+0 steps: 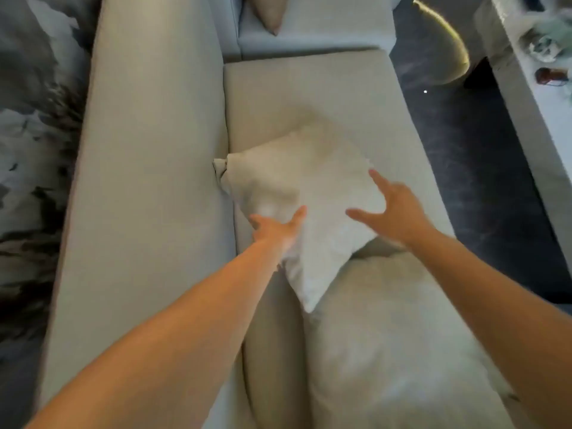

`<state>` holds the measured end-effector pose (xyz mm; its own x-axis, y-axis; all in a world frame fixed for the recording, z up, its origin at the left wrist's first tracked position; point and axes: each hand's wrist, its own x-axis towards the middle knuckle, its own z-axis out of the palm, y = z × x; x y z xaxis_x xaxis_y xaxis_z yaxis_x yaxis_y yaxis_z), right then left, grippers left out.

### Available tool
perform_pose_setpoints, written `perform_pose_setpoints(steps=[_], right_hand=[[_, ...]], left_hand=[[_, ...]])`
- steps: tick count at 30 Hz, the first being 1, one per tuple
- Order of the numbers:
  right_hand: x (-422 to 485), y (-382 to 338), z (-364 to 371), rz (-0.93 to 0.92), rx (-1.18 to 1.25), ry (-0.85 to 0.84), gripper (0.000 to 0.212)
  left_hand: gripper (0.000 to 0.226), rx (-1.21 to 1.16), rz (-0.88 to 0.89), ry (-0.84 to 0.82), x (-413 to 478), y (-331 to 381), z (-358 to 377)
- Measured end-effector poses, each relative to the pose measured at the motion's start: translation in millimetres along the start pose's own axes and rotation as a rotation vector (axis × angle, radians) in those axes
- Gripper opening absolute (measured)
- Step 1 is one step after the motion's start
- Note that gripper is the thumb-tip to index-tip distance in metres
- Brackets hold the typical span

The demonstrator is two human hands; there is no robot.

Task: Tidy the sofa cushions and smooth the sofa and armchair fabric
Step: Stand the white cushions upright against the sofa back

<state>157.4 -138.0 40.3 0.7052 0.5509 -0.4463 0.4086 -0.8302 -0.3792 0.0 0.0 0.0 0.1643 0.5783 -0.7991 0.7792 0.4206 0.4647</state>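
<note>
**Both hands to the stray cushion**

Head view: the white throw cushion [309, 193] lies skewed on the sofa seat [309, 94], one corner over a larger cushion [387, 335]. The left hand [277, 227] grips its edge, thumb on top, likely to square it. The right hand [393, 209] is spread wide at the opposite corner. No writing legible.

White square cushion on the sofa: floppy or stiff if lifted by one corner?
The white square fabric cushion likely flops: its surface is dimpled, one corner bunched. Probably light, being puffy. Unlikely to slide on the beige fabric sofa seat.
</note>
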Motion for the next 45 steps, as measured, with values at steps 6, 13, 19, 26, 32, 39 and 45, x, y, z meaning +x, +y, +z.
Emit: perform_pose_setpoints(steps=[6,13,19,26,32,39,45], right_hand=[[89.6,-1.7,96.7,0.27,0.466,-0.021,0.116],[102.2,11.0,104.2,0.319,0.678,0.072,0.109],[83.3,-38.5,74.3,0.54,1.351,-0.082,0.078],[67.3,-183.2,63.3,0.225,1.246,-0.223,0.053],[18.6,-188.3,61.3,0.137,1.076,-0.339,0.065],[-56.5,-68.6,24.8,0.125,0.682,-0.287,0.022],[-116.1,118.7,4.6,0.216,0.183,-0.182,0.059]], left_hand=[[0.138,-0.147,-0.075,-0.187,113.8,-14.3,-3.5],[0.099,-0.042,0.259,0.163,95.6,8.6,19.4],[0.038,0.166,0.976,0.343,20.1,109.7,-49.3],[0.051,0.431,0.796,0.422,19.9,153.1,-144.9],[0.063,0.7,0.749,0.417,10.8,112.9,-156.9],[0.056,1.19,0.759,0.448,-68.8,61.0,-80.8],[0.046,1.303,0.91,0.246,-104.2,-50.9,29.1]])
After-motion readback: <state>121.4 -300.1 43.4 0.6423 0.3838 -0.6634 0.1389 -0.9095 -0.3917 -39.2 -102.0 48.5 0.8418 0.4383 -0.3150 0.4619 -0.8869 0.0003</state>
